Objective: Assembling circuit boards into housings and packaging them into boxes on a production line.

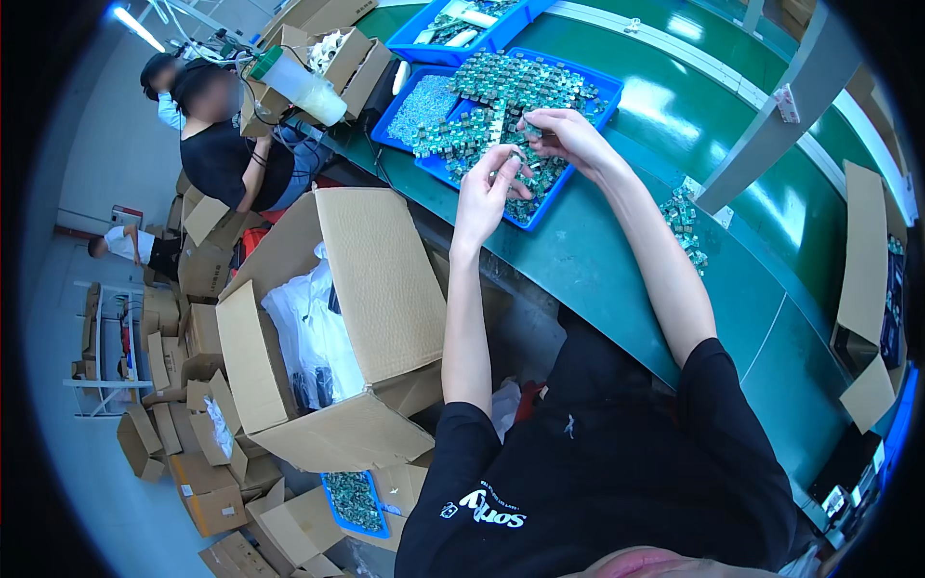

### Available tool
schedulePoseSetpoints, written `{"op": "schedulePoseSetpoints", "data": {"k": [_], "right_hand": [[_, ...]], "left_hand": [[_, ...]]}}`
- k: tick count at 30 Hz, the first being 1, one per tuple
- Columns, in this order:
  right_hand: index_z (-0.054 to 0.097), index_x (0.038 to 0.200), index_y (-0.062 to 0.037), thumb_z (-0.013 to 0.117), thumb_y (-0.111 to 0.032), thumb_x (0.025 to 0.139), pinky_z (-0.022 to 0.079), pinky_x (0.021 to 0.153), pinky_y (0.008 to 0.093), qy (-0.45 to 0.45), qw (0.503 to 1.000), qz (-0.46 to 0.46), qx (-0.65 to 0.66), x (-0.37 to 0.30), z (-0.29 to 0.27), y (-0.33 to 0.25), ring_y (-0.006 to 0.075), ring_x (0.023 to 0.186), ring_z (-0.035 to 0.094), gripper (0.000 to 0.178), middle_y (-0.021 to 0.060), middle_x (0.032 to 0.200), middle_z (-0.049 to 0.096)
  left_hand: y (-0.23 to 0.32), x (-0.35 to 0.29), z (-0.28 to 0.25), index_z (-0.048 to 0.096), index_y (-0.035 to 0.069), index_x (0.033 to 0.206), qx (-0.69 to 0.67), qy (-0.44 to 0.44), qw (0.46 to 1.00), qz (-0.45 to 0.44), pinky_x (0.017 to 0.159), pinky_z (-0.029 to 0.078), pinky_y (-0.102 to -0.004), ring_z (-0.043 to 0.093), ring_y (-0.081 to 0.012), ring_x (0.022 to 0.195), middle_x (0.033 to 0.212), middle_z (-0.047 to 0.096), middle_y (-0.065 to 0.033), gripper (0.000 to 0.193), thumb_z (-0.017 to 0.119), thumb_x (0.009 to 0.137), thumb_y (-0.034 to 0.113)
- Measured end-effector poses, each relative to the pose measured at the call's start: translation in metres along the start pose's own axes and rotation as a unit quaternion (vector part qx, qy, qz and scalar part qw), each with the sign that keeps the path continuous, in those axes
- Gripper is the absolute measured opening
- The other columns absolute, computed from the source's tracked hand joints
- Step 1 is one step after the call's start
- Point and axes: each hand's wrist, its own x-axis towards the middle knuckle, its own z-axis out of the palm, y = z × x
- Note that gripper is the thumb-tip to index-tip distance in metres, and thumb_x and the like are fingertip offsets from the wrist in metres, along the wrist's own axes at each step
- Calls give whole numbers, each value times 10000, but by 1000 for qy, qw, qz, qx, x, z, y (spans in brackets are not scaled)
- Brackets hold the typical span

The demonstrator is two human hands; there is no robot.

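My left hand (489, 188) and my right hand (570, 141) are close together above a blue tray (540, 214) heaped with small green circuit boards (525, 82). Thumb and fingers of my right hand pinch a small circuit board (531, 129). My left hand's fingers are curled together just nearer to me, closed on something small that I cannot make out. Beside the boards, the tray's left part holds many small pale bluish pieces (424, 106).
Behind stands another blue bin (511, 34). Loose boards (682, 226) lie on the green bench (742, 318) at right, by a grey post (785, 116). An open carton (381, 279) with white plastic is at my left. Two people (236, 144) are farther left.
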Motion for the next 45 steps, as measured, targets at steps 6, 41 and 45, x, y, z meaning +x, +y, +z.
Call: {"op": "schedulePoseSetpoints", "data": {"k": [6, 41, 45], "right_hand": [[685, 1016, -42, 611, -293, 959, 512, 686, 243, 181, 791, -390, -434, 3, -1, 6, 95, 765, 626, 267, 2, 841, 635], [688, 1057, -65, 722, -196, 824, 531, 771, 325, 128, 881, -258, -376, -9, -17, 4, 198, 856, 646, 269, 83, 912, 664], [688, 1045, -58, 721, -194, 825, 534, 776, 321, 174, 873, -267, -369, -10, -11, 4, 186, 879, 655, 261, 89, 945, 674]], "left_hand": [[-6, 6, 5, 552, -2, 1186, -41, 43, 998, 8, 581, 521, -235, 646, -107, 698, 879, 655, -76, 267, 523, 1021, 205], [-20, 24, -10, 585, 7, 1161, 465, 174, 850, 178, 719, 484, -394, 611, -289, 779, 964, 642, -158, 356, 656, 911, 250], [-31, 29, -23, 593, 8, 1164, 536, 161, 817, 141, 831, 474, -441, 615, -343, 880, 986, 656, -165, 372, 677, 884, 237]]}}
